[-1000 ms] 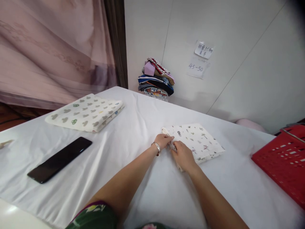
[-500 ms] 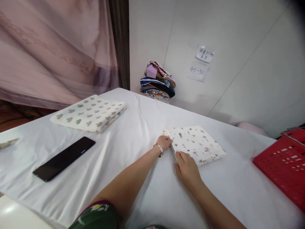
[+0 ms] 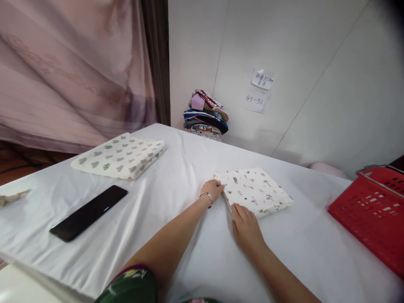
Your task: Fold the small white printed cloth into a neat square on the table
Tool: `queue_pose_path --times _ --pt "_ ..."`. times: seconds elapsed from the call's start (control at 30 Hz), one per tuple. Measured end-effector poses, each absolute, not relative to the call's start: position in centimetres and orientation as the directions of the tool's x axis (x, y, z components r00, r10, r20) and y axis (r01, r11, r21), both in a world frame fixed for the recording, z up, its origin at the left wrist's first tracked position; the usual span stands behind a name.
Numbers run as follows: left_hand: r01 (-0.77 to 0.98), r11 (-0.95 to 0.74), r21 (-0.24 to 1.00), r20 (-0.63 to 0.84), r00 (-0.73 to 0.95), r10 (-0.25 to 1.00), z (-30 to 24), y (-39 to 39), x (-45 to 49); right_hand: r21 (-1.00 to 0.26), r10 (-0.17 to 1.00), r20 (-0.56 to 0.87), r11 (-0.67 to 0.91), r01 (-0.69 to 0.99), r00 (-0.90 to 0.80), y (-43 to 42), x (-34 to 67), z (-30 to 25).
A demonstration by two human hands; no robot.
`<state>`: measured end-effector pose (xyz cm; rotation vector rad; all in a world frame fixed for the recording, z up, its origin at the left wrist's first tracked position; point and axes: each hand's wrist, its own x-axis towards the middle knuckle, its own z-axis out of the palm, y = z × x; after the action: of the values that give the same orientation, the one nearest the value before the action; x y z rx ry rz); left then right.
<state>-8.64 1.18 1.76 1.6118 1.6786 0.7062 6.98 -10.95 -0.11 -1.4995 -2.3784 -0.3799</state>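
A folded white cloth [image 3: 257,191] printed with small palm trees and plants lies flat on the white-covered table. My left hand [image 3: 213,190], with a silver bracelet at the wrist, is closed on the cloth's left edge. My right hand [image 3: 248,225] has its fingers bent over the near edge, close to the near left corner, with the thumb beside that edge. Both hands touch the cloth at once. Its underside and the tips of my left fingers are partly hidden.
Another folded cloth [image 3: 121,155] with grey and green prints lies at the left. Nearer is a black phone [image 3: 90,212]. A red basket [image 3: 370,210] stands at the right. Behind the table's far edge is a stack of folded fabrics [image 3: 206,115] against the wall.
The view has turned slightly, so more of the red basket shows. Both hands stay at the same places on the cloth, with no clear change in their hold.
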Motion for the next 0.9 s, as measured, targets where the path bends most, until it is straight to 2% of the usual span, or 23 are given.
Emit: queue_pose_path --times 0.17,0.27,0.37,0.43,0.57,0.67,0.9 --pt "0.66 0.092 0.746 -0.072 -0.057 0.996 1.7 1.2 -9.0 0.078 0.819 0.399 0.417 0.906 -0.411 -11.0 7.0 -0.3" --pt "0.705 0.048 0.708 0.018 -0.086 0.996 1.6 1.6 -9.1 0.071 0.828 0.391 0.408 0.91 -0.402 -11.0 6.9 -0.2" --pt "0.749 -0.07 0.658 0.136 -0.026 0.99 1.7 2.7 -9.1 0.065 0.84 0.37 0.403 0.913 -0.397 -11.0 6.7 0.1" --pt "0.768 -0.137 0.626 0.162 0.044 0.986 1.9 3.6 -9.1 0.066 0.842 0.363 0.403 0.913 -0.398 -11.0 6.6 0.2" --pt "0.788 -0.17 0.591 0.056 0.171 0.984 2.7 5.4 -8.9 0.069 0.839 0.368 0.404 0.912 -0.4 -10.8 6.5 0.2" --pt "0.804 -0.156 0.574 0.0 0.191 0.982 3.4 5.5 -8.9 0.063 0.832 0.357 0.432 0.9 -0.424 -11.0 7.3 0.3" --pt "0.823 -0.141 0.551 -0.093 0.229 0.969 4.0 -1.1 -9.9 -0.041 0.756 0.392 0.584 0.811 -0.525 -15.8 14.9 0.5"
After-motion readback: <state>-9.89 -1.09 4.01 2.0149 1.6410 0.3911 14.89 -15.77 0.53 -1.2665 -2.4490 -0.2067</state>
